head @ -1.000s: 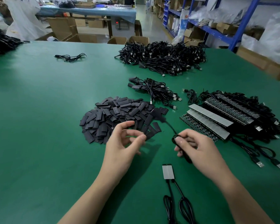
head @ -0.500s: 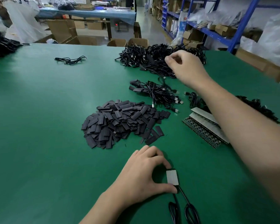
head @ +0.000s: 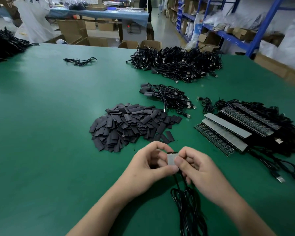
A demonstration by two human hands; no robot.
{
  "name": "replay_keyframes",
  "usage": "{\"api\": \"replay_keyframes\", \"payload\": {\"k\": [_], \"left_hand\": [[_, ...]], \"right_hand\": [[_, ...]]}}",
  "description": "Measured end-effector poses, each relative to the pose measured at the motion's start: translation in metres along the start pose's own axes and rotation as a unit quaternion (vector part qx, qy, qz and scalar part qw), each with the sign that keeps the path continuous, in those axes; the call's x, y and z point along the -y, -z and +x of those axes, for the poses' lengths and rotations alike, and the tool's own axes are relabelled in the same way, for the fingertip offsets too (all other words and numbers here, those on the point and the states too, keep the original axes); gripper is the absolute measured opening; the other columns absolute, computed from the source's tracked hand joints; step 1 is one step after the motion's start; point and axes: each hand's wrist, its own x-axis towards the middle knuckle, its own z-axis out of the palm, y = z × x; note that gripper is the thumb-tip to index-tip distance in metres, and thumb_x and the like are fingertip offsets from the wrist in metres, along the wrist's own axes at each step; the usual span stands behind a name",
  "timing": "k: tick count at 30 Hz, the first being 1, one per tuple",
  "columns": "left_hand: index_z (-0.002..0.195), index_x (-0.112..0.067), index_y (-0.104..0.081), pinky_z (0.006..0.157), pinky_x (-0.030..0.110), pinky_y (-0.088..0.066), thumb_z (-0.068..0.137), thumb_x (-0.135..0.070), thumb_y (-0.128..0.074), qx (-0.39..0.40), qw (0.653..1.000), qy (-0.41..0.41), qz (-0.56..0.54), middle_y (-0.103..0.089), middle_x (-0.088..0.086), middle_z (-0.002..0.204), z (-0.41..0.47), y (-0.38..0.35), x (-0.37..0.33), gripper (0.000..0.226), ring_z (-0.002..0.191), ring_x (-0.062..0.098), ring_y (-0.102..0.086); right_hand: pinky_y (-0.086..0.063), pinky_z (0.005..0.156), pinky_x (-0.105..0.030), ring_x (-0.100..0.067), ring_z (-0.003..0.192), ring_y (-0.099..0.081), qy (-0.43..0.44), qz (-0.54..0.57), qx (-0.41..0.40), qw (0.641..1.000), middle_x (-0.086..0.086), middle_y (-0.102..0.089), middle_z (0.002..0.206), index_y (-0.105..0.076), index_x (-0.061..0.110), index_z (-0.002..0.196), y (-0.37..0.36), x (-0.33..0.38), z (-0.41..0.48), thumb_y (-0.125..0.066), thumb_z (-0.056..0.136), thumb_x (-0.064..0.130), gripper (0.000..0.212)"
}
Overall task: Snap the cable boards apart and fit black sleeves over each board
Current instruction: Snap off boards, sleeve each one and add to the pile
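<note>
Grey cable board (head: 172, 159) sits pinched between left hand (head: 149, 166) and right hand (head: 198, 169) fingers.

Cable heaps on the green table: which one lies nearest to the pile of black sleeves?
The small cable bundle just behind the sleeve pile, almost touching it; the large cable heap lies much farther back.

Sides of board (head: 172, 159) covered by fingertips of left hand (head: 150, 166) and right hand (head: 199, 169). One board or two: cannot tell. Its cables (head: 191, 210), below the hands, cut off by bottom edge.
</note>
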Motion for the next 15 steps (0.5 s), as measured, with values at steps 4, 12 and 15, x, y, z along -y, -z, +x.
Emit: {"api": "replay_keyframes", "payload": {"k": [4,12,15], "left_hand": [[0.11,-0.013,-0.067,0.076,0.025,-0.049,0.092,-0.019,-0.075,-0.005,1.0,0.008,-0.013,-0.067,0.001,0.084,-0.002,-0.001,-0.005,0.021,0.077,0.014,-0.06],[0.082,-0.004,-0.056,0.059,0.031,-0.05,0.102,-0.047,-0.056,0.002,0.998,-0.026,0.055,-0.069,0.005,0.067,-0.001,-0.012,0.004,0.047,0.061,0.027,-0.069],[0.082,-0.008,-0.056,0.057,0.031,-0.051,0.104,-0.049,-0.051,0.004,0.999,-0.029,0.032,-0.066,0.006,0.066,0.0,-0.009,0.006,0.047,0.058,0.031,-0.069]], "right_hand": [[-0.041,0.052,-0.017,-0.009,0.053,-0.051,0.005,0.067,0.008,0.998,0.006,-0.055,0.061,-0.057,0.026,0.083,-0.006,-0.004,-0.002,-0.058,0.101,0.035,0.021],[-0.045,0.052,-0.027,-0.018,0.056,-0.061,0.018,0.14,0.005,0.99,-0.002,-0.065,0.067,-0.054,0.001,0.09,-0.017,-0.003,0.0,-0.059,0.102,0.023,0.025],[-0.052,0.06,-0.027,-0.02,0.06,-0.063,0.015,0.172,0.032,0.984,-0.004,-0.066,0.072,-0.054,-0.004,0.094,-0.015,-0.003,-0.001,-0.057,0.105,0.018,0.024]]}}
